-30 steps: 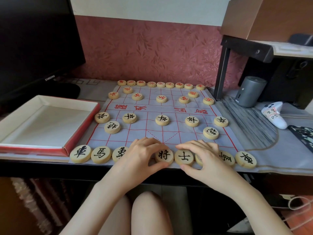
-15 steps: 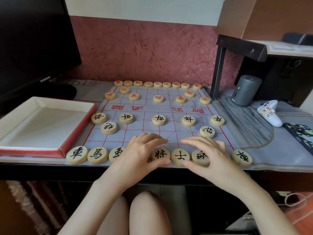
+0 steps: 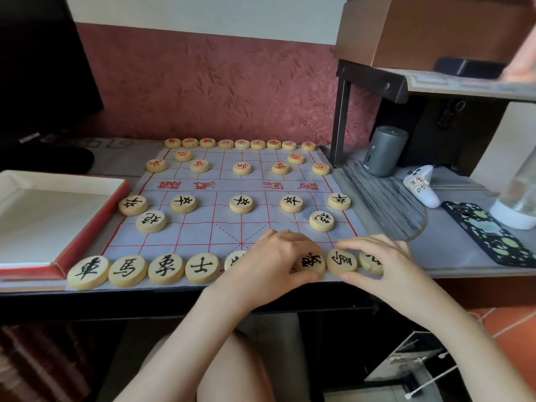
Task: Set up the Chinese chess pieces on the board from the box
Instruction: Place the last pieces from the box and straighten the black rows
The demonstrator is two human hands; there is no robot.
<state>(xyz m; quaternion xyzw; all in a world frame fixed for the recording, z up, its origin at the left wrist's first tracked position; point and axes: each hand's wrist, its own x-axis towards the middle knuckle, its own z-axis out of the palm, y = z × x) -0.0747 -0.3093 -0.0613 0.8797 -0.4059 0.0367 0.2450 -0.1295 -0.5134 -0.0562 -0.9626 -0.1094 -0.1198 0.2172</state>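
Observation:
The cloth chess board [image 3: 240, 224] lies on the desk, with red-lettered pieces [image 3: 242, 168] set along its far side. Black-lettered pieces stand in the middle rows [image 3: 241, 203] and the near row [image 3: 88, 271]. My left hand [image 3: 269, 262] lies over the middle of the near row, thumb and fingers pinching the black elephant piece [image 3: 311, 263] and hiding the pieces beneath the palm. Beside it, my right hand [image 3: 385, 265] pinches the black horse piece [image 3: 342, 261] and covers most of the end piece [image 3: 369, 262]. The box [image 3: 43, 219] at the left holds nothing.
A dark monitor [image 3: 43, 82] stands at the back left. A black shelf post [image 3: 339, 120], a grey cylinder [image 3: 384, 150], a white controller [image 3: 420, 185], a phone in a patterned case [image 3: 487, 233] and a clear bottle [image 3: 519, 198] crowd the right side.
Both hands have slid to the right along the near row. The left advisor piece, covered before, now shows. My view has also shifted slightly.

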